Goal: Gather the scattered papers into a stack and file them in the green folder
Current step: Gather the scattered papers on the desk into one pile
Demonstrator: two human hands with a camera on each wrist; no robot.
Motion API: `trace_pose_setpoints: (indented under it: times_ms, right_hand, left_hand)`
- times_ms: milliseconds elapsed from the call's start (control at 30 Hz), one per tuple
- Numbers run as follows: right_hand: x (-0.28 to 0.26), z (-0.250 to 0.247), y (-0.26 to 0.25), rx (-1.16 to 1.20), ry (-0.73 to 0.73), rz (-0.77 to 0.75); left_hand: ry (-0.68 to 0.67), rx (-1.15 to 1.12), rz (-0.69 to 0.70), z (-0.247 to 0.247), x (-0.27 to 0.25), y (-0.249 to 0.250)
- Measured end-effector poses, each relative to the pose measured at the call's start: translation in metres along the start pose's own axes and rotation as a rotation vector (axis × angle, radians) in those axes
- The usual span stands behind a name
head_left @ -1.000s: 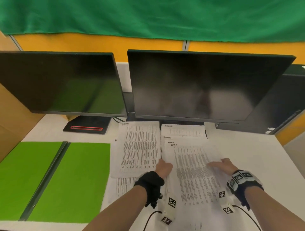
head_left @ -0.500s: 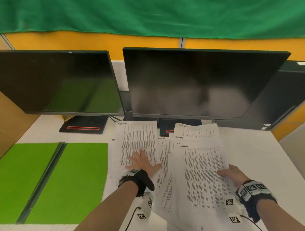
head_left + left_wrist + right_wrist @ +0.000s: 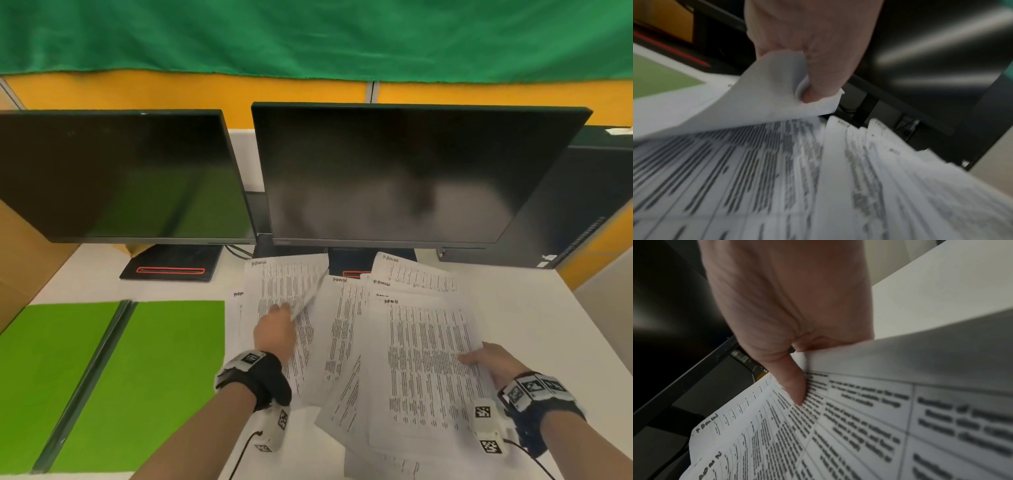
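While we look down: printed sheets (image 3: pixel 346 329) lie fanned on the tabletop (image 3: pixel 534 301).
Green folder (image 3: pixel 113 373): open, nothing inside.
Left hand (image 3: pixel 275 330): we pinch one sheet's curled edge.
Right hand (image 3: pixel 493 361): we grip the stack's edge.

Left hand (image 3: pixel 275 330) pinches a sheet (image 3: pixel 286 291); right hand (image 3: pixel 493 363) grips the papers (image 3: pixel 424 363).

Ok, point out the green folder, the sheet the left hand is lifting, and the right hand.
green folder (image 3: pixel 164 370), head view, bare right-hand leaf.
lifted sheet (image 3: pixel 760 91), left wrist view, curled blank underside.
left hand (image 3: pixel 275 334), head view, back of hand.
right hand (image 3: pixel 496 363), head view, back of hand.
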State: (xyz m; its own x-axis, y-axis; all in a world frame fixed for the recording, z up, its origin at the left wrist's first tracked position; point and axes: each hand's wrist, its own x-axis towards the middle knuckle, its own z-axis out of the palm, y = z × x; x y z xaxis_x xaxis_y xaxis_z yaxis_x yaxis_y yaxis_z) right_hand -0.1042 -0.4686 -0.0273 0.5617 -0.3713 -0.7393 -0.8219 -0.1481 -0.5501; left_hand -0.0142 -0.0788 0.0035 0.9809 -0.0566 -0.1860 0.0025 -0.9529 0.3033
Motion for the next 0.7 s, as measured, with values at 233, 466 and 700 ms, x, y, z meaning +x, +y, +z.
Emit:
trace_pose_setpoints:
  times_ms: [233,466,700]
  right_hand:
    - [-0.023,0.042,-0.01,0.175,-0.094,-0.036]
    - [-0.067,0.048,-0.024,0.655,-0.249,-0.013]
    - [-0.053,0.059,-0.024,0.485,-0.141,-0.108]
  left_hand:
    - [0.005,-0.104,0.367,-0.003,-0.048,0.09]
    - [-0.284,-0.322,0.266,0.02,-0.057,0.11]
    - [-0.176,-0.32,-0.454,0.021,0.019,0.003]
